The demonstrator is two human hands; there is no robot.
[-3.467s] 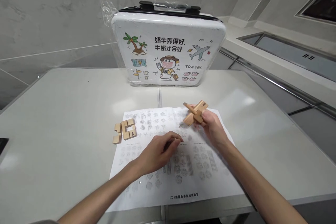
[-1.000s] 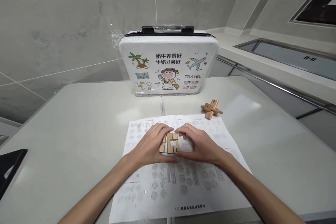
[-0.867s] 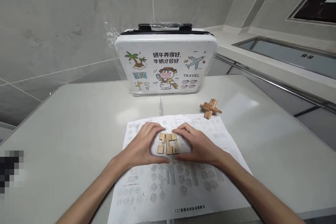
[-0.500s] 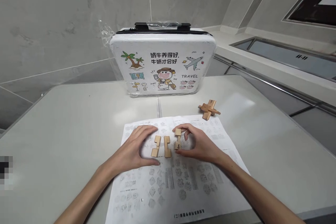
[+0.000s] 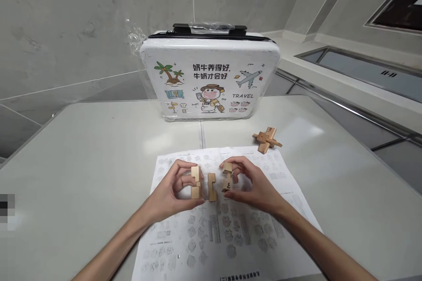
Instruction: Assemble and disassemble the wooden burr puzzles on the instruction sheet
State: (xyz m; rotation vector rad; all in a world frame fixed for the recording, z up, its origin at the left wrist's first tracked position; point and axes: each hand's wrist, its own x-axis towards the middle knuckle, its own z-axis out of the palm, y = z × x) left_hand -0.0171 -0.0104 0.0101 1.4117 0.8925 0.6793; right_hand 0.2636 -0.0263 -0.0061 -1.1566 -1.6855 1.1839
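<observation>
My left hand is closed on a notched wooden puzzle piece, thumb at its near end and fingers at its far end. Between my hands another notched wooden piece lies on the printed sheet, touched by neither. My right hand grips a third notched piece, marked with a 3, by its two ends. Behind the right hand, an interlocked group of wooden pieces rests just past the sheet's far edge.
A white carrying case with cartoon prints, wrapped in clear plastic, stands upright at the back of the pale table. A tiled wall rises behind it. To the right is a counter with a recessed glassy panel.
My left hand has closed on the left puzzle piece, which lay on the sheet before, and turned it more upright. The piece in my right hand has tilted slightly. The view has shifted a little.
</observation>
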